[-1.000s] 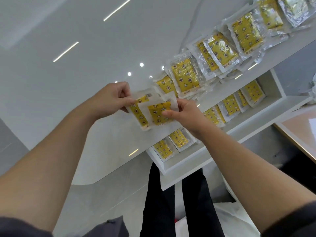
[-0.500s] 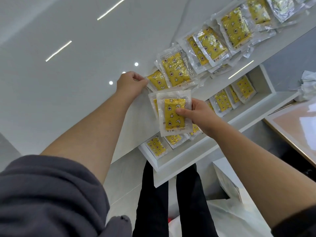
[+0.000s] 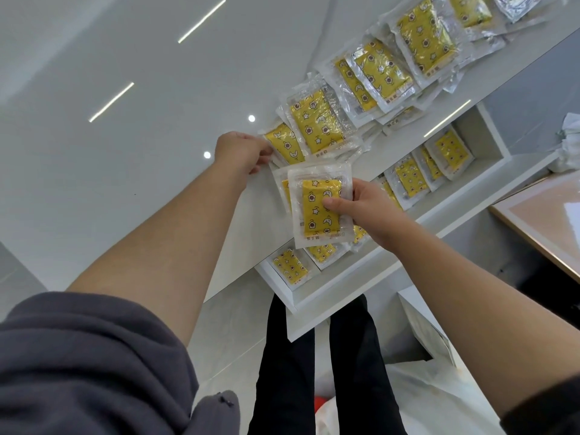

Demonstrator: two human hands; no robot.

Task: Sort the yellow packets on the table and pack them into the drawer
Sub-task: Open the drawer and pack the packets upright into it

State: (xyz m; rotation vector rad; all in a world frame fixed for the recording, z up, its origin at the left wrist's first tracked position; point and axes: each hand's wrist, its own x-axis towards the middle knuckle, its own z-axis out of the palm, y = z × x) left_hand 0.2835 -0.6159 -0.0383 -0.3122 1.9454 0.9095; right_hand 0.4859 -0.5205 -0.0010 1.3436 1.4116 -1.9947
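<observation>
2 packets (image 3: pixel 320 211), long axes away, in right grip (image 3: pixel 372 211); left grip (image 3: pixel 241 152) seemingly pinches another (image 3: pixel 286 146).

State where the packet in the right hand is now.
The held packet is at centre of the head view, pinched by the right hand, over the table edge above the drawer, just below the table packet the left hand pinches.

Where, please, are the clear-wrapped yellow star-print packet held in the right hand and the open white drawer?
clear-wrapped yellow star-print packet (image 3: pixel 314 215): head view, its yellow middle.
open white drawer (image 3: pixel 345 287): head view, its front wall.
</observation>
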